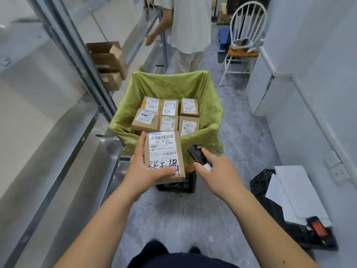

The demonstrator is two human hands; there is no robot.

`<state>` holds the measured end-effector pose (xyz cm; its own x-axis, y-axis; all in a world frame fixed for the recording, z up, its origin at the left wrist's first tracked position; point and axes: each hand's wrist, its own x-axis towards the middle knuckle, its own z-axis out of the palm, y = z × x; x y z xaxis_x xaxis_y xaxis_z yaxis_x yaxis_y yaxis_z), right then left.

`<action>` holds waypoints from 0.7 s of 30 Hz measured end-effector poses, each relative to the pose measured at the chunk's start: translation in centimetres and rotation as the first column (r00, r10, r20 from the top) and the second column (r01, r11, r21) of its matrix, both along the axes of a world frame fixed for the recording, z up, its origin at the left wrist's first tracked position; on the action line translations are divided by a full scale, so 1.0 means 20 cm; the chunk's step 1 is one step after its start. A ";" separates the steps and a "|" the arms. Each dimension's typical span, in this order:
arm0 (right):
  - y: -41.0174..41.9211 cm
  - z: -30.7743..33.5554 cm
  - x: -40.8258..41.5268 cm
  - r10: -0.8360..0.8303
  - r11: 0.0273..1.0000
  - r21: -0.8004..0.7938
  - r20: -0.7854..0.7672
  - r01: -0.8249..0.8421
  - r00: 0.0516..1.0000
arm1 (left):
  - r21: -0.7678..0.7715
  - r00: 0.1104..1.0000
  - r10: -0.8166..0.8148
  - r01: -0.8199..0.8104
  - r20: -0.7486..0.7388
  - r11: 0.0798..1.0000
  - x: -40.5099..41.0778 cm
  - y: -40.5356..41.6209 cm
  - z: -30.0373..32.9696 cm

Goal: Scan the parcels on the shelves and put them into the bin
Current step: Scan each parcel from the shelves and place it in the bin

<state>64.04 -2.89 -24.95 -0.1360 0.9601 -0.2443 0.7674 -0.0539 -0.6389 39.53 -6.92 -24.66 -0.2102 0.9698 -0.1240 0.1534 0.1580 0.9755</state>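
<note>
Left hand [144, 167] grips the labelled parcel [163, 154], right hand [214, 167] holds the scanner [197, 154] at three o'clock: better aim squarely at the barcode.

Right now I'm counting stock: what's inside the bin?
The green-lined bin holds six labelled parcels, in two rows of three. The parcel in the left hand hides the near side, and lower layers cannot be seen.

Matt cardboard parcel [163, 155], paper label; green crinkled cloth-lined bin [210, 105]; metal shelves [77, 60].
</note>
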 end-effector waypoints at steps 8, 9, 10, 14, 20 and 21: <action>0.49 0.04 -0.03 -0.042 0.998 0.038 0.041 0.040 0.998 | -0.028 0.992 -0.033 0.037 0.119 0.999 -0.07 0.62 -0.05; 0.56 0.04 -0.04 -0.054 0.998 0.048 0.053 0.051 0.997 | -0.028 0.992 -0.036 0.039 0.119 0.999 -0.09 0.72 -0.06; 0.64 0.05 -0.06 -0.065 0.997 0.052 0.066 0.062 0.996 | -0.029 0.993 -0.044 0.048 0.113 0.998 -0.11 0.82 -0.08; 0.92 0.07 -0.12 -0.114 0.993 0.026 0.130 0.112 0.985 | -0.084 0.990 -0.103 0.111 0.097 0.990 -0.18 1.22 -0.12; 1.28 0.02 -0.20 -0.184 0.980 -0.030 0.216 0.195 0.959 | -0.192 0.975 -0.199 0.214 0.093 0.958 -0.23 1.75 -0.23; 1.33 0.00 -0.20 -0.193 0.977 -0.043 0.217 0.207 0.957 | -0.211 0.972 -0.212 0.229 0.100 0.950 -0.23 1.83 -0.26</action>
